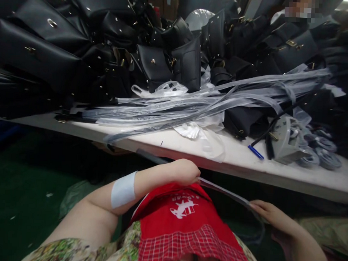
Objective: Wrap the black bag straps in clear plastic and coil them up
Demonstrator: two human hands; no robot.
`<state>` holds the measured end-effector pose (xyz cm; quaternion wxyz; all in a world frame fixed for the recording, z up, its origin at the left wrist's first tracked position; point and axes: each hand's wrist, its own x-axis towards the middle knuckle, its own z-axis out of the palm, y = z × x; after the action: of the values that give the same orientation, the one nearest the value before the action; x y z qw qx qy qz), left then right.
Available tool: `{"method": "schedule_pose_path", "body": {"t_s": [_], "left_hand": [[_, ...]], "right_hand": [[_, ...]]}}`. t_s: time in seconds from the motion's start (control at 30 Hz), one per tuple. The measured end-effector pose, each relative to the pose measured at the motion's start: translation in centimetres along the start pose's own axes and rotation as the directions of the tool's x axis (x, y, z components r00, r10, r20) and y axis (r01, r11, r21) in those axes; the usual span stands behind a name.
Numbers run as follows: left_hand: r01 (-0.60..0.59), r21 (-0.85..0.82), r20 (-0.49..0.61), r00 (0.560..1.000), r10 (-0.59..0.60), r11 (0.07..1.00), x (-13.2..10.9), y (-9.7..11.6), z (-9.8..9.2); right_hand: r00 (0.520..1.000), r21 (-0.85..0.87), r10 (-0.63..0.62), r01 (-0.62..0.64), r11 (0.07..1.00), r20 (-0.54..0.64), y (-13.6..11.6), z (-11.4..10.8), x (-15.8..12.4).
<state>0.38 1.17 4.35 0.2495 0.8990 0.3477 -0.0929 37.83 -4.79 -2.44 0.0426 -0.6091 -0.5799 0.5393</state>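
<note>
My left hand (187, 172) is closed in front of the red apron (170, 219), gripping a long strap (224, 192) that looks wrapped in clear plastic. The strap runs taut to my right hand (264, 212), whose fingers pinch it. Past the right hand, its loose end curls down over the dark floor. A dark strap piece also shows left of my left hand, below the table edge. Just ahead, a heap of plastic-wrapped straps (163, 114) lies across the white table (238, 166).
Black handbags (156, 66) with metal clasps are piled along the back. At the right are a grey tape dispenser-like holder (288, 145), several grey rolls (328, 157) and a small blue object (255, 152). Crumpled clear plastic (212, 141) hangs over the table's front edge.
</note>
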Motion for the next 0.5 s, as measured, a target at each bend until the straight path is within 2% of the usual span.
{"method": "schedule_pose_path", "body": {"t_s": [0.07, 0.17, 0.23, 0.27, 0.37, 0.43, 0.5], "left_hand": [[-0.019, -0.034, 0.017, 1.0, 0.02, 0.999, 0.9, 1.0, 0.2], [-0.058, -0.079, 0.068, 0.996, 0.064, 0.995, 2.6, 2.8, 0.8], [-0.1, -0.16, 0.108, 0.987, 0.118, 0.982, 2.8, 2.6, 0.9], [-0.118, -0.22, 0.124, 0.981, 0.148, 0.968, 2.6, 1.9, 0.8], [-0.067, -0.463, 0.219, 0.958, 0.187, 0.884, 0.6, -1.7, 0.4], [0.064, -0.603, 0.328, 0.928, 0.174, 0.795, -1.0, -4.2, 0.1], [0.178, -0.669, 0.418, 0.893, 0.168, 0.722, -2.4, -5.8, 0.0]], "right_hand": [[0.991, -0.051, -0.119, 0.122, 0.991, 0.057, -2.2, 1.4, 0.9], [0.931, 0.014, -0.349, 0.35, 0.937, 0.106, -7.8, 5.6, 2.3], [0.908, 0.072, -0.374, 0.367, 0.927, 0.189, -10.2, 7.4, 2.9], [0.907, 0.089, -0.365, 0.354, 0.931, 0.21, -10.6, 7.5, 3.0], [0.938, 0.093, -0.303, 0.291, 0.952, 0.169, -9.1, 5.7, 2.4], [0.956, 0.077, -0.265, 0.257, 0.963, 0.124, -7.2, 3.7, 1.5], [0.966, 0.06, -0.231, 0.225, 0.972, 0.114, -5.5, 2.3, 0.8]]}}
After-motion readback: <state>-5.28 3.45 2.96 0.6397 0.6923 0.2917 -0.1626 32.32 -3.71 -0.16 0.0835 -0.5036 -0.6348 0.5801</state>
